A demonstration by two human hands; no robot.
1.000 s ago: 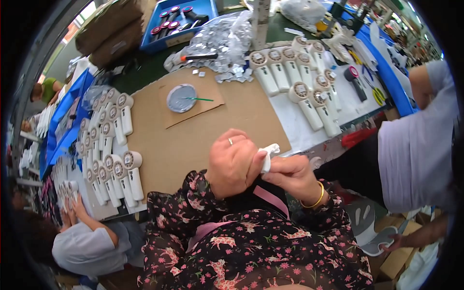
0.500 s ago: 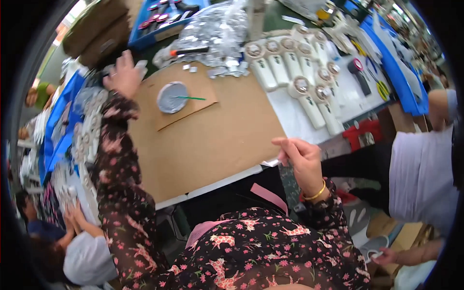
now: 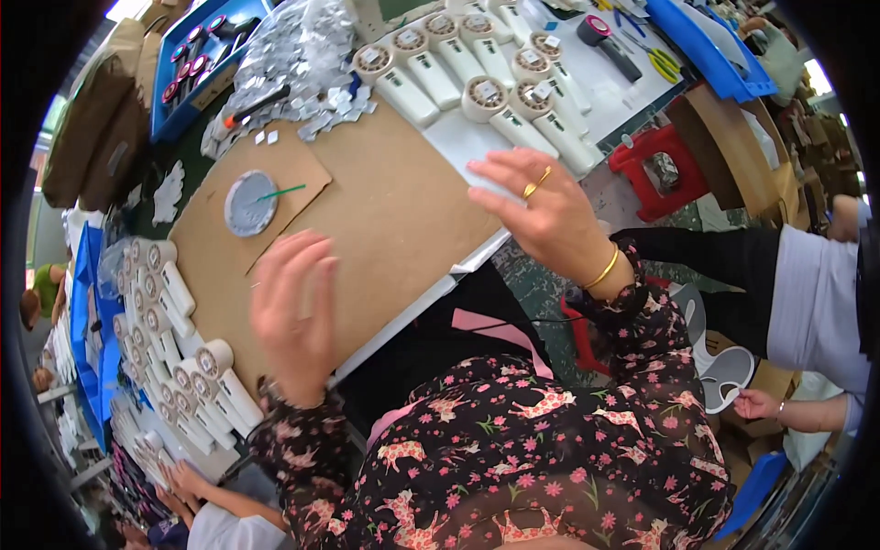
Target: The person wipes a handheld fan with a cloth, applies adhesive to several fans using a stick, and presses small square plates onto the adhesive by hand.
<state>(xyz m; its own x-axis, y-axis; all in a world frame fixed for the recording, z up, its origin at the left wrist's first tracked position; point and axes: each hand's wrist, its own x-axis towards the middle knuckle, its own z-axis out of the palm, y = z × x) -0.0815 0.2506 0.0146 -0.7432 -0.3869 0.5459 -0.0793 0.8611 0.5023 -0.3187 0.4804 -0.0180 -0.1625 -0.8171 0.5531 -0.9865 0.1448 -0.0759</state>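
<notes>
left hand [image 3: 293, 321] (blurred): inside near edge of table [image 3: 619, 105], fingers loosely parted. right hand [image 3: 555, 220]: same edge, near white fans [image 3: 524, 131], fingers wide.

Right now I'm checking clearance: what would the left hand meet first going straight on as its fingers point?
Most likely the smaller cardboard piece, near the green stick, though the left hand may pass above it; depth is unclear.
</notes>
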